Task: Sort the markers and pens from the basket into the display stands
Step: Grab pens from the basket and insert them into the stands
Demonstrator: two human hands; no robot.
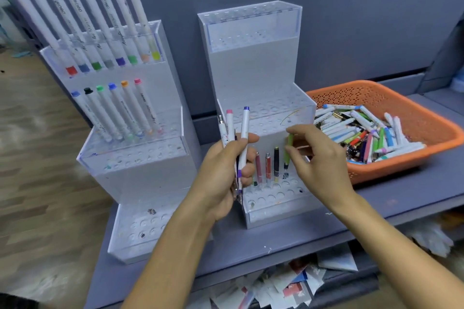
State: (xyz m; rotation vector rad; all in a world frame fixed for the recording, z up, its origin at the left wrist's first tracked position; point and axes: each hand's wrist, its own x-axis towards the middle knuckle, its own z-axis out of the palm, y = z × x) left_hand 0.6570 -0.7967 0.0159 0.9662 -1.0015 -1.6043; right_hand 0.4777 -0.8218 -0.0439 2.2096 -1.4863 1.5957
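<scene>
Nearest, the left hand (226,165) clutches a bunch of pens (244,133); the right hand (316,158) pinches a green pen (289,148) upright, its tip over the stand (273,193) holes below the pinch: the placing step, seemingly, and next it needs lowering straight in

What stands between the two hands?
At least three pens stand in the lowest holes of the right stand between the left hand and right hand: dark pink, red and black. The head view shows it.

2 bare forearms (175,246), bare left hand (223,173), bare right hand (321,163), slim fingers (301,131), short fingernails (244,141).
</scene>
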